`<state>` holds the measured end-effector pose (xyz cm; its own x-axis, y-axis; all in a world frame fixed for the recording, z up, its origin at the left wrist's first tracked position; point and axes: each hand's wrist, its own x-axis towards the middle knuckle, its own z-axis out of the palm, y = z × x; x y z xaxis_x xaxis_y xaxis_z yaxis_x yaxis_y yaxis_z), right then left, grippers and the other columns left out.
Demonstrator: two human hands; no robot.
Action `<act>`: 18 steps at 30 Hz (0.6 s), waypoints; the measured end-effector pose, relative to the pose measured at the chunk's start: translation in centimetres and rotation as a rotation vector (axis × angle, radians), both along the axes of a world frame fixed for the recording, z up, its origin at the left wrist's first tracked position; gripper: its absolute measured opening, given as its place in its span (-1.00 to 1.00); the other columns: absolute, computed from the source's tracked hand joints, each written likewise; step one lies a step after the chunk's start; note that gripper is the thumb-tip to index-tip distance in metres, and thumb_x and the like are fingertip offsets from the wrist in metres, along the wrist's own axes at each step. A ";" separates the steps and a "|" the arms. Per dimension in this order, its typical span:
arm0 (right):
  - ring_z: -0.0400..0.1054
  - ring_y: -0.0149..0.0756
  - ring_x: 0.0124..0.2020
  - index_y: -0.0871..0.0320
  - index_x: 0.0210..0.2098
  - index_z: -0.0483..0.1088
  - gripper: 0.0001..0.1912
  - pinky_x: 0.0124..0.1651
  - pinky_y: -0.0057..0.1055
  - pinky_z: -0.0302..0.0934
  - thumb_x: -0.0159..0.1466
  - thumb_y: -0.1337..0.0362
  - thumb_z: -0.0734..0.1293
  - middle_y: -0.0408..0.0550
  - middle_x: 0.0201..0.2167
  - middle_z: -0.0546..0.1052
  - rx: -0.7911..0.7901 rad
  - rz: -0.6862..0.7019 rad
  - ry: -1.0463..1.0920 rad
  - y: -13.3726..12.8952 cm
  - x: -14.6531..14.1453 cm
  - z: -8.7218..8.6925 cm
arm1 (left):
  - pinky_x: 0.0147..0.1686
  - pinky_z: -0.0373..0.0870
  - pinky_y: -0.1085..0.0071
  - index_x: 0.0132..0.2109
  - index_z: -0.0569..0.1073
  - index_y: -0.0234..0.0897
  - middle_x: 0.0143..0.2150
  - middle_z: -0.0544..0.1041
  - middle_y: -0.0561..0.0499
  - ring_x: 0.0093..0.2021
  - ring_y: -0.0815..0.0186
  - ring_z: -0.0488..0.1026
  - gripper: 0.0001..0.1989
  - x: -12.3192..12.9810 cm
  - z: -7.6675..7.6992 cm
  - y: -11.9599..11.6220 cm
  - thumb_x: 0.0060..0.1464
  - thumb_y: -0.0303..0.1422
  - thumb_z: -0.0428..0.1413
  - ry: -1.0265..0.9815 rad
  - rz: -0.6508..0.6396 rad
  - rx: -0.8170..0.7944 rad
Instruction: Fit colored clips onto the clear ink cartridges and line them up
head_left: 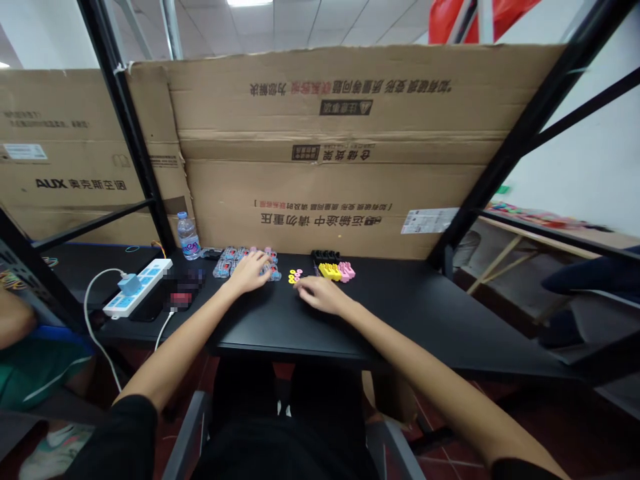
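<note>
From the head camera, and here's the left hand (249,274), palm down with its fingers spread over a cluster of clear plastic packets (245,264). It's touching them, but is it gripping one? From this angle, I can't tell! Those packets hold small blue and pink pieces, too small to make out, and they lie right under and just beyond that hand, near the far edge of a black desk (400,320). Over to the right, the right hand (323,295) is palm down, fingers loosely curled, not clenched, with nothing showing in its grasp. Its fingertips (305,284) come down just beside a little heap of yellow rings (295,276), which sits between the two hands. Just past the right hand, a yellow block (329,271) and a pink block (346,271) lie side by side, with a black slotted holder (325,255) behind them. Further left on the desk, there's a white power strip (137,287) with a blue plug adapter (129,285) and a white cable (97,313) running off the near edge, plus some blurred items beside it. A plastic water bottle (189,237) stands upright by the cardboard sheets (320,147) lining the far side, and at the far left, a co-worker's arm (13,320) comes into view above a green top (35,367).
</note>
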<state>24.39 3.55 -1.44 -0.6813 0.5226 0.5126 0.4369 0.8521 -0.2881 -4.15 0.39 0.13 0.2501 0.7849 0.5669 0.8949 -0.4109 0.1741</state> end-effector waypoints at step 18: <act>0.38 0.04 -0.04 0.07 -0.23 0.63 -0.71 0.12 0.01 0.31 0.35 0.22 0.24 0.06 -0.18 0.68 0.075 -0.556 0.378 11.1 5.2 -2.2 | 0.14 0.41 0.15 -0.14 0.60 -0.14 -0.04 0.68 -0.04 0.02 0.08 0.53 -0.82 -4.0 -1.6 3.2 0.29 -0.37 0.07 -0.196 0.172 -0.058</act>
<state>29.63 14.66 -3.68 -0.0882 0.6975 0.7111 0.6972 0.5532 -0.4560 -8.15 3.56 -1.50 -0.0001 0.8388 0.5445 0.8978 -0.2397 0.3694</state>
